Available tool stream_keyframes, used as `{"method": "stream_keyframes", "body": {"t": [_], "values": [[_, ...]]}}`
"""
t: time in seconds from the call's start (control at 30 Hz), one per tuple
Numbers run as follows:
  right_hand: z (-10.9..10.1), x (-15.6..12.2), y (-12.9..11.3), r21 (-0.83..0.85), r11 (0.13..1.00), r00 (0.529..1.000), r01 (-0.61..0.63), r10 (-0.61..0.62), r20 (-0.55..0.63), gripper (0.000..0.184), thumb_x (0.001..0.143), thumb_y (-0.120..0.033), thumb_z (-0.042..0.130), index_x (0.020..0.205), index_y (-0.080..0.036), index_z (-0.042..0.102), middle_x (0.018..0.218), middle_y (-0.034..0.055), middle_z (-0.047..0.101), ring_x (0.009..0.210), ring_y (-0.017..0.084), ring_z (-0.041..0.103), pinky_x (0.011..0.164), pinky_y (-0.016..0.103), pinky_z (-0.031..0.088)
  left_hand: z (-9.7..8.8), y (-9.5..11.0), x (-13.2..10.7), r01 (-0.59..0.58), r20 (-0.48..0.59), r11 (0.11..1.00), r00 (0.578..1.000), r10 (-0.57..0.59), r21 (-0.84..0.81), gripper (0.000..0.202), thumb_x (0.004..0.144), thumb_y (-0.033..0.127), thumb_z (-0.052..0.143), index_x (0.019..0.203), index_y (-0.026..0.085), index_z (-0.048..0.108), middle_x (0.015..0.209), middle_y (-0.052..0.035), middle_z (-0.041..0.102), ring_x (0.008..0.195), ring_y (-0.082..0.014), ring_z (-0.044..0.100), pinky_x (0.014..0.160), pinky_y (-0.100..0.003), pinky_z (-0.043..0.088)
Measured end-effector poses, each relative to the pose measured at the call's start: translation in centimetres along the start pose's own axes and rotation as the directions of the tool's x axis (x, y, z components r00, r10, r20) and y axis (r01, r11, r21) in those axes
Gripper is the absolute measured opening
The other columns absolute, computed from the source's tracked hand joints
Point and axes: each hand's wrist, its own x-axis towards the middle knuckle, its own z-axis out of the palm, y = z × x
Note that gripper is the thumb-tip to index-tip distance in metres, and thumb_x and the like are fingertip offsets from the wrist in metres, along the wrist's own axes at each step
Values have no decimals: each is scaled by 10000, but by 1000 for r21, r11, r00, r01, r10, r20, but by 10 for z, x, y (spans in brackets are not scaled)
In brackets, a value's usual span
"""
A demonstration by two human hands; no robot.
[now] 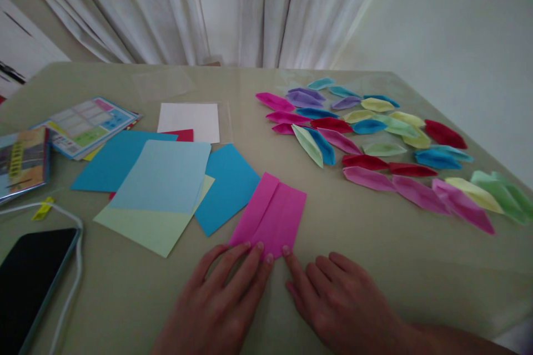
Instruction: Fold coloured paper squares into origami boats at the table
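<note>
A pink sheet of origami paper (277,216) lies on the table in front of me, with a folded flap along its left side and a crease running down it. My left hand (227,294) rests with fingers stretched out, fingertips on the near left edge of the sheet. With its index fingertip, my right hand (333,297) presses the near right corner; its other fingers are curled and hold nothing. Just beyond on the left lie blue sheets (229,183), a light blue sheet (166,172) and a pale yellow-green sheet (150,227), overlapping.
Several folded paper pieces (368,162) in many colours spread over the table's right side. At left are a phone (35,272), a white cable (77,266), a yellow clip-like piece (43,208), printed packs (94,125) and a white sheet (189,119). Curtains hang behind.
</note>
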Motion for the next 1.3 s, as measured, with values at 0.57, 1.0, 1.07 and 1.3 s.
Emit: {"method": "stream_keyframes", "body": {"t": [0.57,1.0,1.07,1.3], "values": [[1,28,82,441,894,997,81,-79,-23,431,1012,-562,694,1214,-183,675,1256,128,703,1085,280,646,942,396,481,-10,-58,-4,58,-105,996,992,-66,-75,186,1103,231,559,1089,188,739,1219,-57,775,1179,-235,668,1139,-417,406],[16,32,45,424,884,972,197,-119,-203,208,1109,-249,596,970,-152,717,916,42,754,836,183,656,778,344,445,-1,-6,12,9,-129,980,991,-35,-201,184,1091,218,568,1098,191,750,1076,-32,796,949,-234,669,913,-393,472],[18,32,44,443,874,973,202,-129,-190,197,1109,-254,606,977,-157,715,933,37,757,857,176,667,789,336,452,1,-3,13,39,-122,972,990,-69,-234,196,1088,171,556,1029,197,741,1055,-29,784,936,-225,661,898,-386,464],[17,32,43,453,877,974,158,-63,-218,184,1121,-195,558,1023,-150,708,937,52,753,859,171,676,786,327,468,-1,-7,16,112,-132,950,979,-156,-291,206,1130,224,499,1107,186,700,974,-16,769,883,-189,654,862,-350,457]]}}
